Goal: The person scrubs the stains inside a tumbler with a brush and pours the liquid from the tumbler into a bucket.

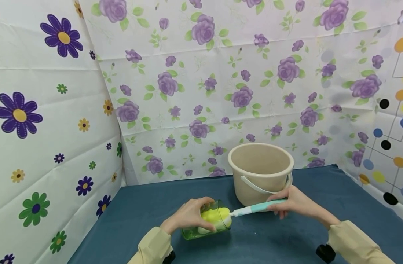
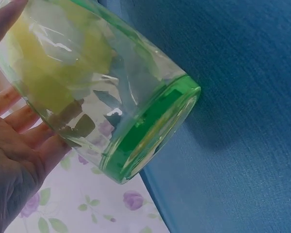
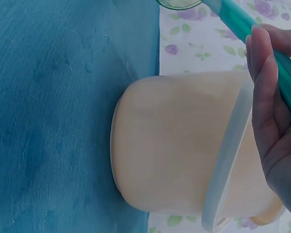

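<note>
My left hand (image 1: 195,214) grips a green-tinted clear glass (image 1: 191,233), tipped on its side with its mouth toward the right. In the left wrist view the thick green base of the glass (image 2: 155,127) faces out, close over the blue cloth. Inside sits the yellow sponge head (image 1: 218,217) of a bottle brush. Its white and teal handle (image 1: 255,208) runs out of the mouth to my right hand (image 1: 292,201), whose fingers and thumb hold the teal end. The right wrist view shows those fingers curled around the handle (image 3: 238,22).
A beige bucket (image 1: 254,185) with a white carrying handle (image 1: 259,189) stands behind the brush, just beyond my right hand. Dark blue cloth (image 1: 148,205) covers the table. Flower-printed sheets (image 1: 188,110) hang behind and at the left; a dotted sheet (image 1: 392,146) hangs at the right.
</note>
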Demonstrator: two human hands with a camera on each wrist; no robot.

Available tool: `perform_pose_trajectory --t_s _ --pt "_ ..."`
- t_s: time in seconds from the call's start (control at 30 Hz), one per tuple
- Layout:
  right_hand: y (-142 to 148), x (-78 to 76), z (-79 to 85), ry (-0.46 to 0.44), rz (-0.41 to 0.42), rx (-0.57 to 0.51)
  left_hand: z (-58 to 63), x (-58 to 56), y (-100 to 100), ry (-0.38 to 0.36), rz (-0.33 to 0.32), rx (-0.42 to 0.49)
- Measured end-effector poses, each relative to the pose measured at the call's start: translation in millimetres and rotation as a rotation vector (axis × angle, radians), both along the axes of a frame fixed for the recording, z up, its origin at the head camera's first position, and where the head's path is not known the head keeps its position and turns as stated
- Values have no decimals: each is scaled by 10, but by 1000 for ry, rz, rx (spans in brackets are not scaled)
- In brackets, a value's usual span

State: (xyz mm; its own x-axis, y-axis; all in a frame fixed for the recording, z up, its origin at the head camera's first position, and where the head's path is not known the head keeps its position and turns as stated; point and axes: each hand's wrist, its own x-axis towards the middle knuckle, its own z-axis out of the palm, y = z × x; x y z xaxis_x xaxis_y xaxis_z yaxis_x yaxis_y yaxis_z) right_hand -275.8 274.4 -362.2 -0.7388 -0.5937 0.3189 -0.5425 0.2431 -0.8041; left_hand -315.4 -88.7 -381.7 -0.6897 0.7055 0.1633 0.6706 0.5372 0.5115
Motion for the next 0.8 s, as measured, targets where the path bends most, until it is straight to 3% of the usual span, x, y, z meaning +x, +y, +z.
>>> perform_pose_trajectory --t_s 0.3,0.53,0.8 --pt "-142 158 212 41 -67 7 10 -6 -3 13 4 5" --pt "-59 6 24 27 -101 34 0 -3 -4 4 -11 16" --pt "-89 -25 -56 -16 -55 36 -1 2 3 2 -17 8"
